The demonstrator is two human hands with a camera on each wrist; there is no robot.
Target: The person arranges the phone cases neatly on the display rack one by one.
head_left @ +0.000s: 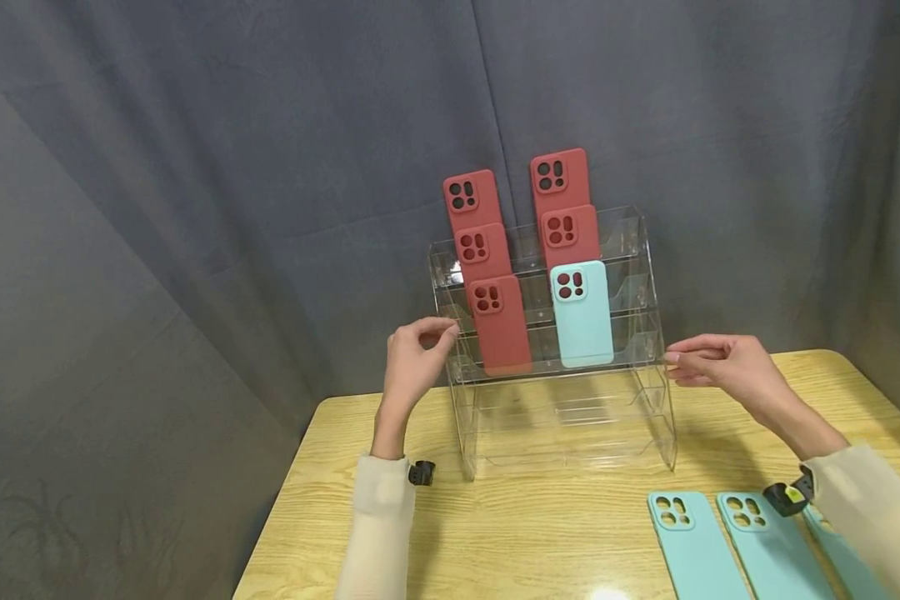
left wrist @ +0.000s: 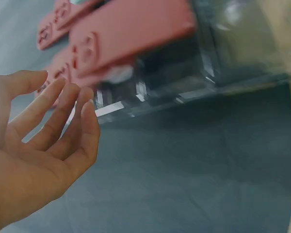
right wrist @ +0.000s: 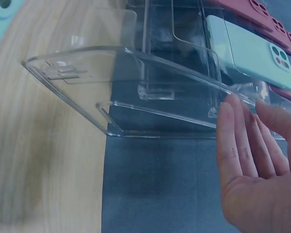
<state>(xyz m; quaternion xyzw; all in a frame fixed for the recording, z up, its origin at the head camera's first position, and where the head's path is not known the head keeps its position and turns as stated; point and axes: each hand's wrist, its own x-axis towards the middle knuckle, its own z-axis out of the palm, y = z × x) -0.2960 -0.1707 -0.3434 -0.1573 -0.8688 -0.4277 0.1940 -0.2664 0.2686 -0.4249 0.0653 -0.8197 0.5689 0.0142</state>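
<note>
A clear acrylic tiered display stand point(head_left: 562, 421) stands on the table, with both hands at its sides. My left hand point(head_left: 414, 360) is by the left side panel, fingers loosely bent and thumb apart from them in the left wrist view. At the right side panel is my right hand point(head_left: 735, 372), its fingers nearly straight along the edge; whether they touch it, I cannot tell. On the left of the stand, red phone cases rise in three tiers, a red phone case point(head_left: 501, 333) lowest. A mint phone case point(head_left: 583, 321) leans at front right, below two red phone cases point(head_left: 572, 233).
Several mint phone cases point(head_left: 701, 550) lie at the table's front right, partly under the right forearm. The wooden table point(head_left: 525, 542) shows bare wood before the stand. A grey curtain point(head_left: 307, 208) hangs close behind and to the left.
</note>
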